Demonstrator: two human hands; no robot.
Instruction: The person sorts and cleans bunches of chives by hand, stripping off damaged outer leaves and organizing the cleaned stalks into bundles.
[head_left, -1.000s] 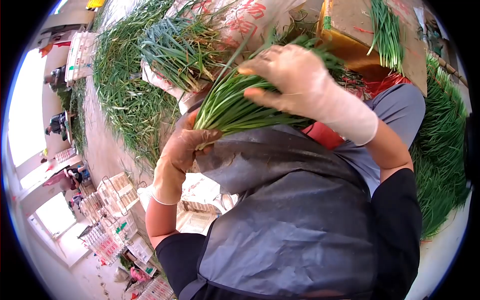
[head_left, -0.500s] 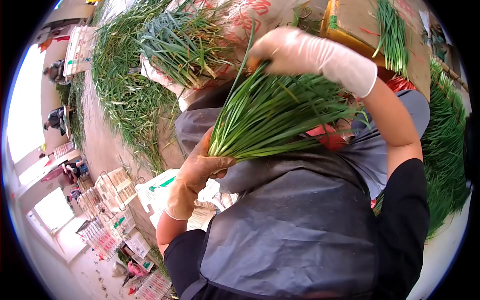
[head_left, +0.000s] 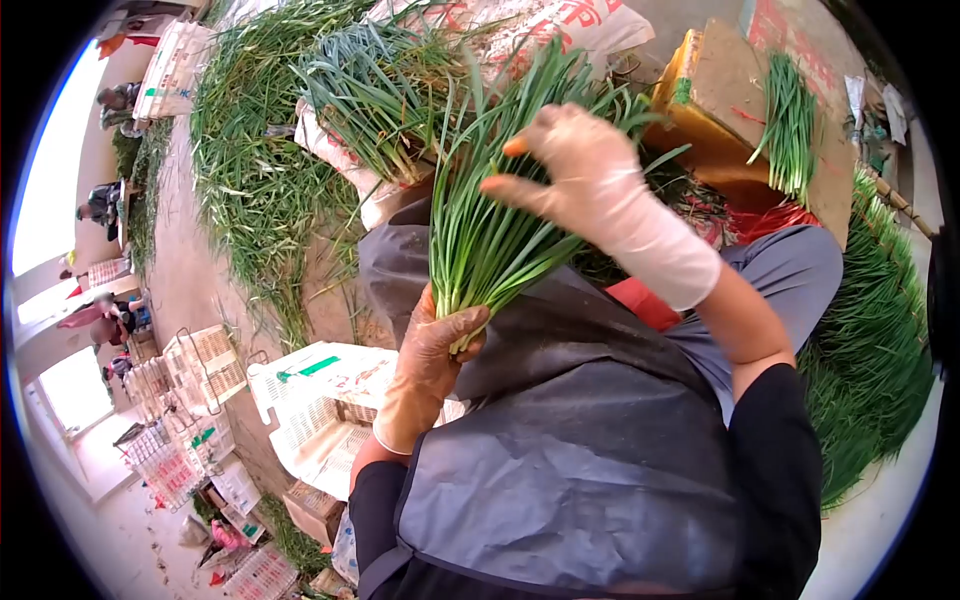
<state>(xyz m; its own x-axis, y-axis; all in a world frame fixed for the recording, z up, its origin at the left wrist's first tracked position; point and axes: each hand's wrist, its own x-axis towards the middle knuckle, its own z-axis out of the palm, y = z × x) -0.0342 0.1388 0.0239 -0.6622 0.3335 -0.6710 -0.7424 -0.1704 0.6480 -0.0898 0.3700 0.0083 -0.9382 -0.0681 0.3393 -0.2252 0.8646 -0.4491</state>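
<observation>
My left hand (head_left: 435, 350), in a stained translucent glove, is closed round the pale lower ends of a bunch of green stalks (head_left: 500, 220). The leaves fan upward and away from it over the dark apron (head_left: 580, 450). Beside the upper right of the bunch is my right hand (head_left: 575, 170), gloved, with thumb and forefinger spread apart and orange tips on them. Nothing shows between those fingers; the other fingers are partly hidden. Behind the bunch, a pile of bluish-green stalks (head_left: 375, 95) lies on a printed sack (head_left: 345, 165).
Loose leaves (head_left: 260, 180) cover the floor at left. A small bunch (head_left: 790, 125) lies on a cardboard-topped box (head_left: 725, 80); a large green heap (head_left: 865, 350) is at right. White crates (head_left: 320, 400) stand lower left. Several people sit at far left.
The bunch has swung from pointing right to pointing upward. My left hand moved slightly right and down. My right hand came down from above the bunch, and its thumb and forefinger now show apart.
</observation>
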